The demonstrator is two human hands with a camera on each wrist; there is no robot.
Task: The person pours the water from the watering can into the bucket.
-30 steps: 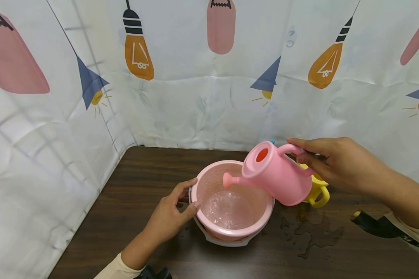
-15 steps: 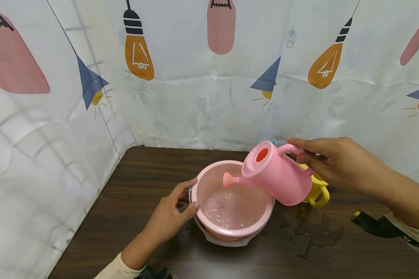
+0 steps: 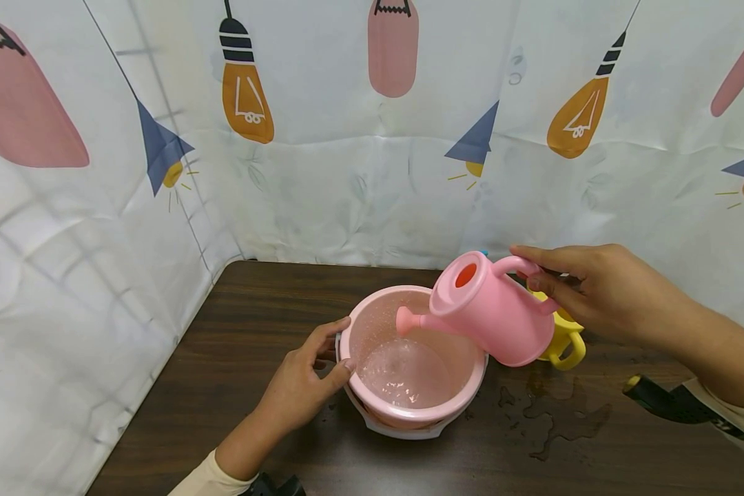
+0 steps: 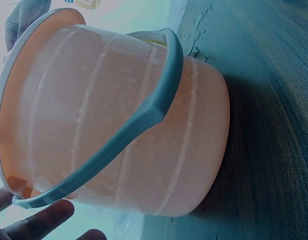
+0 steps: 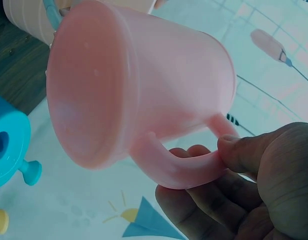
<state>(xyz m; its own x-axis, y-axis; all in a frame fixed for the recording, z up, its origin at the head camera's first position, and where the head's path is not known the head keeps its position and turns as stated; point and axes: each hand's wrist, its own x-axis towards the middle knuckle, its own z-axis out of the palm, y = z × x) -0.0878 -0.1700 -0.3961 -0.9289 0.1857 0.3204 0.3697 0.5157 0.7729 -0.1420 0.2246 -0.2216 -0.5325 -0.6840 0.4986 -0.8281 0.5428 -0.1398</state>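
A pink bucket (image 3: 403, 413) with a pale handle (image 4: 139, 120) stands on the dark wooden table, some water in its bottom. My left hand (image 3: 304, 375) holds its left rim, thumb on the near part and fingers against the outside. Above the right side of the bucket, my right hand (image 3: 595, 289) grips a pink watering can (image 3: 502, 317) by its handle. The can is tilted left, so its rose (image 3: 404, 321) hangs over the bucket's opening. In the right wrist view, thumb and fingers close around the can's handle (image 5: 179, 170).
A yellow watering can (image 3: 564, 337) stands behind the pink one, partly hidden. A blue can (image 5: 11, 142) shows in the right wrist view. Spilled water (image 3: 564, 420) lies on the table at right. A printed curtain (image 3: 347, 186) hangs along the back and left.
The water in the bucket looks calmer, with fewer splashes and bubbles than before. Both hands, the bucket and the pink watering can keep their places.
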